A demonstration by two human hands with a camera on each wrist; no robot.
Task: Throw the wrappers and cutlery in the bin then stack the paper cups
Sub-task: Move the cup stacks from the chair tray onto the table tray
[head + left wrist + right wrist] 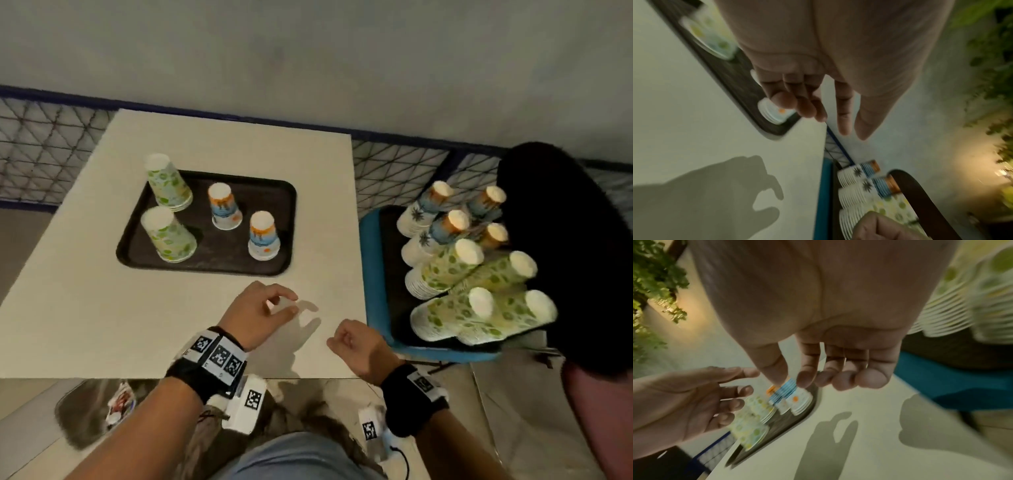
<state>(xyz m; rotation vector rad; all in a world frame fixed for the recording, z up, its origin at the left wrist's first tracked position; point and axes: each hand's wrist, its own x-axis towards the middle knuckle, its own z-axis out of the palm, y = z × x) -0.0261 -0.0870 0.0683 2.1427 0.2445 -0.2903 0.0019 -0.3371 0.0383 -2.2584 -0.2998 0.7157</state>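
The left hand and right hand hang loose and empty over the table. Cups sit stacked upside down on the tray, maybe to stay tidy.

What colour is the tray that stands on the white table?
Dark brown, almost black; the tray shows best in the head view.

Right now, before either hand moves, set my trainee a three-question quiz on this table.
1. True or false: the left hand is holding a cup.
2. How many cup stacks stand upside down on the dark tray on the table?
3. On which side of that tray do the green-patterned stacks stand? A) the person's left B) the person's right C) the middle

Key: 1 false, it hovers over the table and holds nothing; 2 four; 3 A.
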